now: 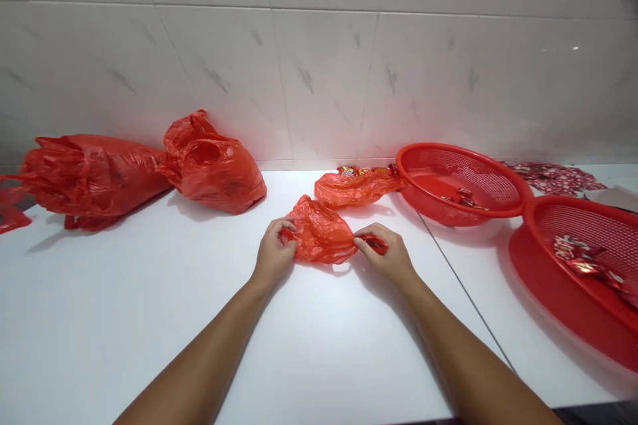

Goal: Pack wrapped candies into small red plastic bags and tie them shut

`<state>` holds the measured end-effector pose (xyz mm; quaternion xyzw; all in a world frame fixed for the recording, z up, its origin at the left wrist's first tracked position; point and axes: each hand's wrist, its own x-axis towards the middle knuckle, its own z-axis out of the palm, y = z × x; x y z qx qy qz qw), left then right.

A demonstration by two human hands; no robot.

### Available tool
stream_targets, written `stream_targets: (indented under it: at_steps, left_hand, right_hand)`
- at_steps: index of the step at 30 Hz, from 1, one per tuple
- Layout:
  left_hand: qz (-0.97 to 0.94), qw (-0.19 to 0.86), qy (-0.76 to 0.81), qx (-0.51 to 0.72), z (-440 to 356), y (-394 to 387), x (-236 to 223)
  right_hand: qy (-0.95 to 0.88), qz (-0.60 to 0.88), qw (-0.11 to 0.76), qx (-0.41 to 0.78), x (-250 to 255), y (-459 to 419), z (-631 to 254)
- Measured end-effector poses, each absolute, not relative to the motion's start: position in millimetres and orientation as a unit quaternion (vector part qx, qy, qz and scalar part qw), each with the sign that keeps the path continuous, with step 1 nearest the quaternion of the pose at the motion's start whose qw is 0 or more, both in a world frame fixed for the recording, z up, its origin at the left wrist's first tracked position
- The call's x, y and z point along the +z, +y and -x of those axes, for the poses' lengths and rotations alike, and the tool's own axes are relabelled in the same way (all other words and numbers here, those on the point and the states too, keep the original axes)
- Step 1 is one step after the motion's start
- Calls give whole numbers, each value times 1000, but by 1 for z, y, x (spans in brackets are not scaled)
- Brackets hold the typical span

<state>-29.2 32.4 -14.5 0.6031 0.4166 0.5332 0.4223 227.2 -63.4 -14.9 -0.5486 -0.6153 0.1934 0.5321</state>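
Left hand (273,254) and right hand (383,254) pinch a crumpled red plastic bag (319,232) on a white worktop (149,332).

Each grip is closed: the left curls around one gathered edge of the bag, the right pinches a twisted end, and the bag sits bunched between them. Just beyond lies a flatter red bag (355,189) with snack wrappers (359,171) behind it. To the right are two red mesh baskets (461,179) (593,229) holding foil-wrapped sweets (581,255), the nearer basket on a red tray (543,292). Two stuffed red bags (92,172) (214,172) lie at left against the white marble-look tile wall (319,60).
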Motion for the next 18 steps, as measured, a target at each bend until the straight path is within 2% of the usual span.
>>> stream_targets:
  at_steps: [2,4,9,14,18]
  left_hand:
    - [-627,312,444,559,29,26,-9]
    - [-671,265,414,555,24,11,-1]
    - [-776,365,292,423,1,-27,3]
    - [-751,412,349,381,9,-13,-11]
    - [-765,395,373,346,20,-1,-13]
  right_hand:
    - [-597,563,523,230,-18,-61,-223]
    - [-567,574,526,269,-19,-61,-219]
    - [-534,563,554,300,-15,-65,-209]
    - [-457,563,639,258,-9,-64,-215]
    - [-418,540,686,252,-9,-61,-222]
